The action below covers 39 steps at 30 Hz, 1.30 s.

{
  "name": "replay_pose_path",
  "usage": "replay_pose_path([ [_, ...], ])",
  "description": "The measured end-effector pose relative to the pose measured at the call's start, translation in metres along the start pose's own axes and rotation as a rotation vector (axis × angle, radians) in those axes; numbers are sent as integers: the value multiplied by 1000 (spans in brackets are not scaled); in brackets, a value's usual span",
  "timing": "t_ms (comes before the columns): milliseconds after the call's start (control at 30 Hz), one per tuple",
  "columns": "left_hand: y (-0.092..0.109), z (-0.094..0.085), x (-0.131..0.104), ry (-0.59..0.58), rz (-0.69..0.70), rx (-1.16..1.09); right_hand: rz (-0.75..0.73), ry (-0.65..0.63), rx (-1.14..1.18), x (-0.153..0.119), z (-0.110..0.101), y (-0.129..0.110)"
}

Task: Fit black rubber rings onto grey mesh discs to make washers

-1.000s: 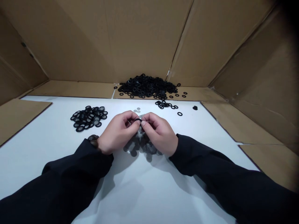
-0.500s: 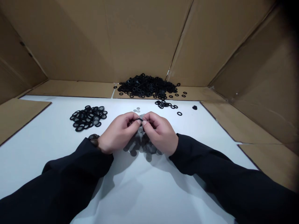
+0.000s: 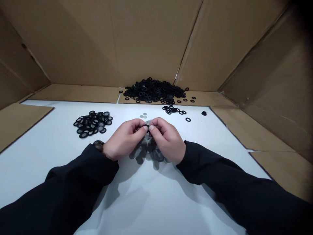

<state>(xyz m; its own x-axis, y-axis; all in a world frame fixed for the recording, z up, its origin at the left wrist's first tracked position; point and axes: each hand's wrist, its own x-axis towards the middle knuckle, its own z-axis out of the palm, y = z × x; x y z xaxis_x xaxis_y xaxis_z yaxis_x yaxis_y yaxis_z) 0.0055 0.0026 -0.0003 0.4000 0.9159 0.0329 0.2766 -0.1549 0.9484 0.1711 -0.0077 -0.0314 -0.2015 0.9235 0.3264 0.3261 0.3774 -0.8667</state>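
Between the fingertips of my left hand [image 3: 127, 137] and my right hand [image 3: 167, 137] is a black rubber ring [image 3: 146, 126], pinched from both sides with thumbs and forefingers. Most of the ring is covered by the fingers, and I cannot tell whether a disc sits in it. Under and between my hands lies a heap of small grey mesh discs [image 3: 148, 151], partly hidden by them. Just beyond the fingers lie a few loose grey discs [image 3: 143, 116]. To the left is a pile of black rings with grey discs set in them [image 3: 93, 123].
A large mound of black rings [image 3: 154, 90] rests on the cardboard strip at the back. In front of it are several stray rings [image 3: 174, 110], and a dark piece [image 3: 203, 113] lies farther right. Cardboard walls [image 3: 151, 39] enclose the white table [image 3: 127, 202].
Both hands stay in almost the same place, still pinching the ring. The ring and fingertips have shifted very slightly; the piles look the same.
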Motion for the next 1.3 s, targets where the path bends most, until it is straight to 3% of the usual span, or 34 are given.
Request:
replay_pose_path([
  [200,1,0,0,85,19,-1,51,-40,49,0,2,1],
  [500,1,-2,-1,65,39,52,-2,-20,37,1,1,-5],
  [1067,2,1,-1,88,32,68,60,30,75,1,4,0],
  [1300,1,0,-1,55,16,-41,54,-17,70,1,3,-2],
])
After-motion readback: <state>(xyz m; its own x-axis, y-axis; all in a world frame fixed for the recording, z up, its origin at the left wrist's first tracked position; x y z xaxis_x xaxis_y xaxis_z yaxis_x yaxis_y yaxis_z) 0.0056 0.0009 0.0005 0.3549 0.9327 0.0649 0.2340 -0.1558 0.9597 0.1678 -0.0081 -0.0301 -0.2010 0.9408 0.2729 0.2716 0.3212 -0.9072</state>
